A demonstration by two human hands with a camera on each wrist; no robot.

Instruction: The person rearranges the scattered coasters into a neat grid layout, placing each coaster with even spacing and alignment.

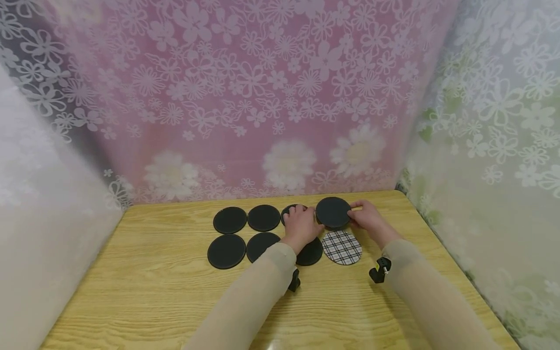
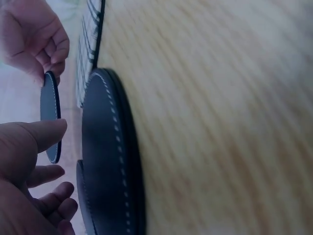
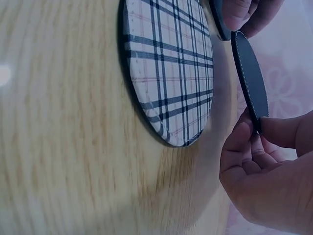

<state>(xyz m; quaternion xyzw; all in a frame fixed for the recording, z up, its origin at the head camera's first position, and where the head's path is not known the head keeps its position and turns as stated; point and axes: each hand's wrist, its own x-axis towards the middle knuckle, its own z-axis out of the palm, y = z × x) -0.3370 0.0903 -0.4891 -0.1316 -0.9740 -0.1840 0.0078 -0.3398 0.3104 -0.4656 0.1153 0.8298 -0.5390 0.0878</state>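
Observation:
In the head view my right hand [image 1: 369,221] pinches the right edge of a round black coaster [image 1: 333,213]. The right wrist view shows this coaster [image 3: 252,78] tilted and off the table, with thumb and fingers on its rim. My left hand [image 1: 303,226] is over another black coaster [image 1: 286,210] in the back row, partly hiding it. Its thumb is close to the pinched coaster's left edge; I cannot tell whether they touch. In the left wrist view its fingers [image 2: 51,174] are spread and loosely bent. Just in front lies a plaid coaster [image 1: 342,248], pattern side up.
More black coasters lie in two rows to the left, among them one at the back left [image 1: 230,220] and one at the front left [image 1: 226,251]. The wooden table [image 1: 144,282] meets a pink floral curtain [image 1: 271,97] behind and pale curtains at both sides.

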